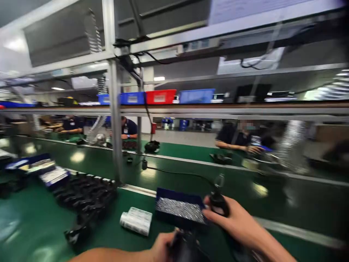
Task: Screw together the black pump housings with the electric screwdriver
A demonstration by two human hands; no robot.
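My right hand (231, 214) is wrapped round a dark electric screwdriver (219, 204), which has a wire hanger loop and a cable at its top. Low in the view, my left hand (163, 244) grips a black part (187, 247), blurred and partly cut off by the lower edge. Between and beyond my hands sits a dark blue bin (174, 194) full of small shiny metal pieces (180, 210). The fingers of my right hand are close to its right end. Left of the bin lies a white labelled roll or bundle (136, 221) on the green mat.
Rows of black parts (87, 193) cover the mat at left, beside blue bins (56, 176). A metal post (116, 123) and a shelf with blue bins and a red bin (160, 96) rise ahead. Several people sit beyond.
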